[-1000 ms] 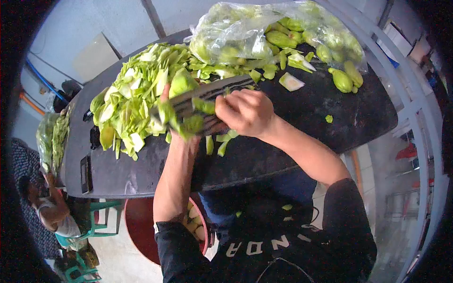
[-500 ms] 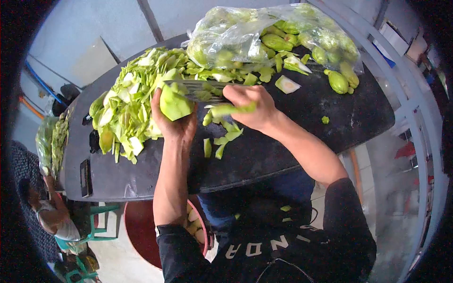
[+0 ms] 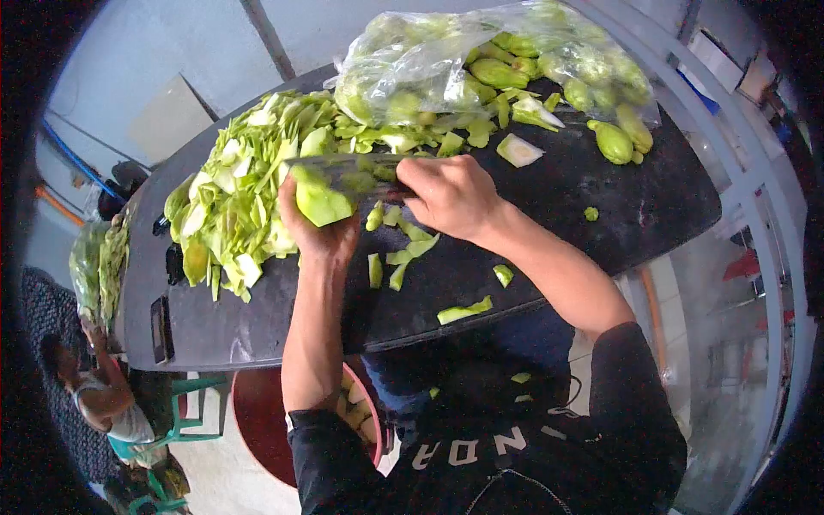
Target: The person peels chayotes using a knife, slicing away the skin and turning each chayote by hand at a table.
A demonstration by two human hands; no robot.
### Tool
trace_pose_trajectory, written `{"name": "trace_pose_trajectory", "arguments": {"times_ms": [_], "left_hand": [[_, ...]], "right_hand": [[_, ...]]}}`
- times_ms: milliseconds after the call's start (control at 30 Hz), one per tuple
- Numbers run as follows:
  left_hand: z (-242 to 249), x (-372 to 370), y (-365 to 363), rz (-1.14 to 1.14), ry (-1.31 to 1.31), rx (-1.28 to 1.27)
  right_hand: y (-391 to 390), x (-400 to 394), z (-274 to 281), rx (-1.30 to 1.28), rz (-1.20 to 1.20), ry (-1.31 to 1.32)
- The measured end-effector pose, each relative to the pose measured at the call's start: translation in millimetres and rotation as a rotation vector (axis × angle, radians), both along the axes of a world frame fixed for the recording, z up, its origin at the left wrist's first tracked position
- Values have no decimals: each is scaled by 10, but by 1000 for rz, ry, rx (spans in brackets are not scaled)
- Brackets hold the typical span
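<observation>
My left hand (image 3: 328,240) is closed around a pale green peeled chayote (image 3: 323,204) and holds it up over the table. In my right hand (image 3: 451,196) is a wide-bladed knife (image 3: 356,174), its handle hidden by my fingers. The blade lies across the upper part of the chayote and is blurred by motion. Left of my hands rises a big heap of green peel strips (image 3: 236,184). Below the knife, a few loose peel pieces (image 3: 412,240) lie on the dark table (image 3: 549,232).
A clear plastic bag (image 3: 412,69) of whole chayotes stands at the back. Near it lie a whole chayote (image 3: 611,142) and a cut piece (image 3: 520,151). A red tub (image 3: 257,412) with pale pieces is below the table edge. Another person (image 3: 107,399) sits at far left.
A green strip that was at my right hand now lies near the table's front edge, with another small piece nearby. The knife is back across the chayote.
</observation>
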State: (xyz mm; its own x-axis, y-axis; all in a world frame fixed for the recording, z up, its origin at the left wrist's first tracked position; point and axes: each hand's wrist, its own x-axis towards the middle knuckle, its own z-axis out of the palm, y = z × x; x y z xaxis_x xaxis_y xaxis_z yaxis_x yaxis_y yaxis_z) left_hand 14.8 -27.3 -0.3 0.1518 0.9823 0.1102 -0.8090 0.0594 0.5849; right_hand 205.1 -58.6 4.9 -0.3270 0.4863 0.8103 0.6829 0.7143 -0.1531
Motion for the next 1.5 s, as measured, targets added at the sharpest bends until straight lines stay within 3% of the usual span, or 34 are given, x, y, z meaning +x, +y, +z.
{"name": "trace_pose_trajectory", "arguments": {"times_ms": [100,167,300,367,433,467,567,633,700,767,900,967,1000,1067,1100,1133,1167,1233,1300,1367,1433,1500], "left_hand": [[-22,4,0,23,-32,-7],[32,1,7,26,70,-2],[108,42,-53,-160,-15,121],[28,6,29,-183,-28,140],[82,24,-3,67,33,-59],[-128,-90,114,24,-56,-33],[16,-20,-10,-13,81,26],[-2,-36,30,9,39,8],[78,-22,12,35,14,-67],[44,-88,66,-77,-30,4],[40,-143,42,-93,-7,62],[-14,-193,60,-204,-88,115],[53,-78,-46,-104,-61,34],[42,-43,7,-152,-45,-11],[36,-48,16,-199,-24,-52],[21,-93,45,-342,-83,33],[43,-75,81,-347,-80,40],[92,16,134,-50,-235,-199],[-4,-67,175,-46,-309,-205],[-118,-223,205,-152,-142,-111],[-3,-78,184,113,-63,-236],[39,-7,175,174,-35,-247]], "right_hand": [[-57,-70,34,42,26,-19],[110,-16,-56,-149,-183,-28],[213,202,-94,-232,-296,-59],[114,141,-65,-167,-200,0],[35,11,-2,-41,-81,32],[-37,-57,60,11,-26,15],[-81,-142,50,128,32,-14],[-31,-101,48,140,25,-17],[140,-26,-41,-22,-141,-24],[152,80,-99,-183,-253,-101],[91,47,-59,-216,-234,-84],[66,43,-21,-57,-129,-42],[76,35,-29,-60,-132,-40],[114,19,-41,-17,-120,-18],[138,42,-1,-248,-279,-62],[178,93,-14,-303,-347,-62],[230,166,-42,-350,-417,-63],[251,265,-54,-379,-432,-72],[233,292,-59,-359,-415,-96],[211,200,-74,-260,-332,-73],[169,76,-78,-152,-260,-33],[75,-36,-68,105,-133,-138]]}}
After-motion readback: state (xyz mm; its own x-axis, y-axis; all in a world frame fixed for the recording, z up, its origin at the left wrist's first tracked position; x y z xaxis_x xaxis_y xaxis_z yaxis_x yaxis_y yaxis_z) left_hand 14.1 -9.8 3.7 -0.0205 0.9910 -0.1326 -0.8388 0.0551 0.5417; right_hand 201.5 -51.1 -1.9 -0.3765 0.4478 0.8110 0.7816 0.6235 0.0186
